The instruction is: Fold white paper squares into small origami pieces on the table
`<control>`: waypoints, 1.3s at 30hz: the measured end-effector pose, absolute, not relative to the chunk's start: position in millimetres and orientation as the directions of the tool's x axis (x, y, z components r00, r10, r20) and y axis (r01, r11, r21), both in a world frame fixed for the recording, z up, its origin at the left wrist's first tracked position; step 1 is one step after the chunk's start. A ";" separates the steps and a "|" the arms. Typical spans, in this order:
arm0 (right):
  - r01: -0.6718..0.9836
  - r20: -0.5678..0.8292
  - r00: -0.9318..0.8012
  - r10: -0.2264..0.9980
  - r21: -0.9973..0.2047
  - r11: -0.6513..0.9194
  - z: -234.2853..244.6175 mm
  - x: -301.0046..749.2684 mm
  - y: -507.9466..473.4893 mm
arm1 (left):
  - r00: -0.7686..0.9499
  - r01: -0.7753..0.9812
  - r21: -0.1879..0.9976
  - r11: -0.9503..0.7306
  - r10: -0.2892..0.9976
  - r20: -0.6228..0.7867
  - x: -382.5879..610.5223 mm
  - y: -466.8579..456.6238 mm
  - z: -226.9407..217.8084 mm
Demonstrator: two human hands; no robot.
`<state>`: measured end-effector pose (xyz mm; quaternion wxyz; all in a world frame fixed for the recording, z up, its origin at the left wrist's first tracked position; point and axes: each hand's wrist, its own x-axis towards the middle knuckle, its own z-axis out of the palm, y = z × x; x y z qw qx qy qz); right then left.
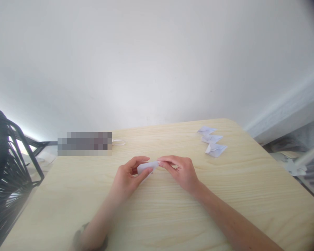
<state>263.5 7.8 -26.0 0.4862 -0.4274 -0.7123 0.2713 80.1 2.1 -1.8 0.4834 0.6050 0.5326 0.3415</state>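
A small folded piece of white paper (144,167) is held between both hands, just above the middle of the table. My left hand (131,174) grips its left part, thumb in front and fingers behind. At its right tip, my right hand (179,170) pinches the paper between thumb and forefinger. Off to the right lie three folded white paper shapes with pointed ends: a far one (206,130), a middle one (211,138) and a near one (216,150), close together in a row.
The pale wooden table (157,216) meets a white wall (157,69) at its far edge. At the back left is a blurred-out object (84,143) with a white loop (119,142) beside it. A dark woven chair (0,167) stands at the left edge.
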 end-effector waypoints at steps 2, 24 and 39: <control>0.346 0.501 -0.232 0.834 -0.759 0.552 -27.0 263.0 7.4 | 0.212 0.287 0.951 0.114 0.961 -0.179 81.3 1.5 -1.4; 0.250 0.431 -0.475 0.767 -0.770 0.587 -16.0 263.3 2.5 | 0.351 0.228 0.922 0.314 0.857 -0.378 77.7 4.6 3.4; 0.317 0.199 -0.569 0.798 -0.842 0.436 -14.6 264.9 5.3 | 0.302 0.370 0.915 0.158 0.911 -0.279 83.6 1.3 6.8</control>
